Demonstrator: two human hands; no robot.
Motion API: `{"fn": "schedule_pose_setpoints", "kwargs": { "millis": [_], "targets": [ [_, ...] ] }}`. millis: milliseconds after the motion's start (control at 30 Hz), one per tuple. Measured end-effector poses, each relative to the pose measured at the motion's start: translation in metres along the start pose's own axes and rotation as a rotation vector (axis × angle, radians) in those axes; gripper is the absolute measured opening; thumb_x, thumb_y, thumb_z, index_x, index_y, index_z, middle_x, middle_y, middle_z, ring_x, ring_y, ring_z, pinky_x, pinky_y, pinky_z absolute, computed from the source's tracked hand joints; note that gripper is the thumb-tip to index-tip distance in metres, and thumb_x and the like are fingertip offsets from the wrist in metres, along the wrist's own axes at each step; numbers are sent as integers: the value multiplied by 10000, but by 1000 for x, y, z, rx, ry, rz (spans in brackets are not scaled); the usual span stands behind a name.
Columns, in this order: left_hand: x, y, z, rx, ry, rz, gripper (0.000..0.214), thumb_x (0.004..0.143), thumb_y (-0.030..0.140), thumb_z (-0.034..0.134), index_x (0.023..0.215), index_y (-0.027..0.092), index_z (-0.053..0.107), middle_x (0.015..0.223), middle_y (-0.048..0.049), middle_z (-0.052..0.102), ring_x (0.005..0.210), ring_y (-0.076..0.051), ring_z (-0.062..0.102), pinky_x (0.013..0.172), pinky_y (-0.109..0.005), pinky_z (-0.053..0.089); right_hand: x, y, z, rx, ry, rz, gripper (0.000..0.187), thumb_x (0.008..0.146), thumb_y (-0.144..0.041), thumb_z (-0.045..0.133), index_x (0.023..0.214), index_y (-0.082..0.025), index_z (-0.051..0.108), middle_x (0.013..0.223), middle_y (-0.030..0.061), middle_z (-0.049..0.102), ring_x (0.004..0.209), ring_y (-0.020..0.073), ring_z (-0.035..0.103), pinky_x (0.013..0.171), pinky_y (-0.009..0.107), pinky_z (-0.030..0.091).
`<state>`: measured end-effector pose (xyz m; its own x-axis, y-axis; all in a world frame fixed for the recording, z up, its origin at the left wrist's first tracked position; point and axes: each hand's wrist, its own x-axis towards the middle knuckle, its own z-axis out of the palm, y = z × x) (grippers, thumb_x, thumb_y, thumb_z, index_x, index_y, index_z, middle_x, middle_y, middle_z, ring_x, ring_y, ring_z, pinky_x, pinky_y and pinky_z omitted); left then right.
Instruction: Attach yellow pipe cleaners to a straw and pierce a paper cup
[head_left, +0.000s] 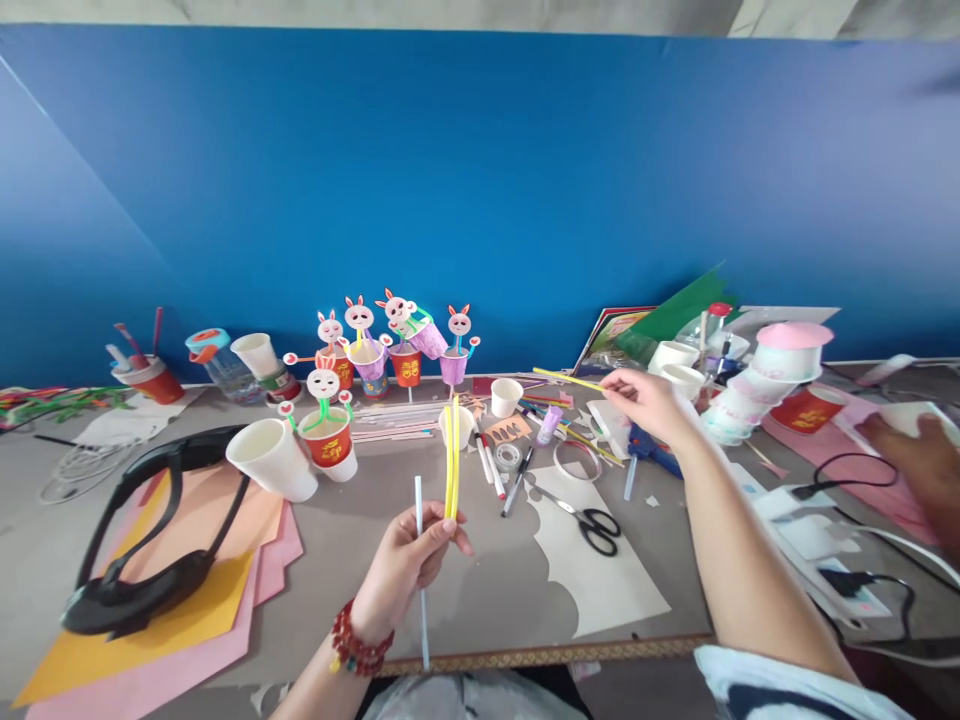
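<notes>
My left hand point(420, 555) is closed around two yellow pipe cleaners point(451, 460), which stand upright side by side, and a thin pale-blue stick point(424, 620) that runs down past the palm. Farther right and higher, my right hand point(637, 395) pinches the end of another yellow pipe cleaner point(566, 379), pointing left. Just beyond the left hand stands a white paper cup point(466, 428), partly hidden by the upright pipe cleaners. Below the right hand lie a blue glue gun point(654, 452) and black-handled scissors point(600, 530) on cut white paper point(611, 595).
Several rabbit-faced cups point(328, 440) stand at the back left. A black headset-like frame point(142, 580) rests on coloured paper point(64, 665). Pens point(487, 465) and tape point(508, 458) lie mid-table. Power plugs point(806, 535) and another person's hand point(919, 450) are at right.
</notes>
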<state>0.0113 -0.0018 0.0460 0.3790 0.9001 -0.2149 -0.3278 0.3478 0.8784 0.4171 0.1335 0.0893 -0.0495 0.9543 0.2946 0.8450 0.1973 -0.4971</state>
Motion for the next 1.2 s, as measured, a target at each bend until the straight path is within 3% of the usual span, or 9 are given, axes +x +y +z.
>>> {"fn": "schedule_pose_setpoints", "kwargs": {
  "millis": [100,233,400,533,733,967,1100,1200],
  "targets": [
    [-1,-3,-2,11,15,-4,337,823,436,707,938,123,662,730,-53,696,404,3,145,394,-201,78,12,21,11,-134,-95,63,138,851,-303,588,914,-247,697,929,39,758,836,231,689,692,284,487],
    [0,-5,-3,28,32,2,342,825,441,703,945,123,669,722,-48,685,414,2,148,400,-200,82,33,40,40,-217,-190,91,110,824,-317,647,826,-257,739,848,20,761,774,218,685,629,266,452],
    [4,-4,-2,28,55,1,364,793,459,729,922,124,674,712,-51,686,401,8,163,390,-196,92,66,51,77,-319,-292,126,200,929,-340,610,1043,-197,692,1062,66,699,931,218,657,785,341,532],
    [7,-3,-4,29,76,-5,358,794,447,734,929,121,677,699,-41,675,399,10,154,388,-192,91,86,59,91,-354,-404,153,259,973,-334,567,1197,-212,608,1258,82,600,1047,204,625,890,395,547],
    [10,-4,-7,47,98,-13,358,805,451,721,941,123,678,725,-54,684,412,6,152,397,-191,90,88,68,97,-349,-466,181,275,971,-330,570,1212,-200,600,1257,90,601,1044,208,626,889,408,547],
    [12,-4,-4,48,83,-6,348,803,442,725,942,127,678,727,-56,687,414,9,153,395,-189,90,80,69,91,-166,-371,218,281,971,-330,572,1215,-193,597,1253,87,601,1045,210,626,884,411,548],
    [11,-3,-4,33,79,-7,353,798,451,729,923,125,676,721,-57,689,409,12,152,392,-191,86,71,63,75,83,-276,209,243,894,-359,663,1027,-156,658,995,65,702,870,193,675,782,349,564],
    [10,-3,-2,22,58,-12,354,800,450,728,930,125,673,722,-61,696,408,10,151,390,-193,83,57,48,61,322,-202,188,348,790,-421,722,1008,-157,655,837,60,733,749,198,695,699,320,565]
  ]
}}
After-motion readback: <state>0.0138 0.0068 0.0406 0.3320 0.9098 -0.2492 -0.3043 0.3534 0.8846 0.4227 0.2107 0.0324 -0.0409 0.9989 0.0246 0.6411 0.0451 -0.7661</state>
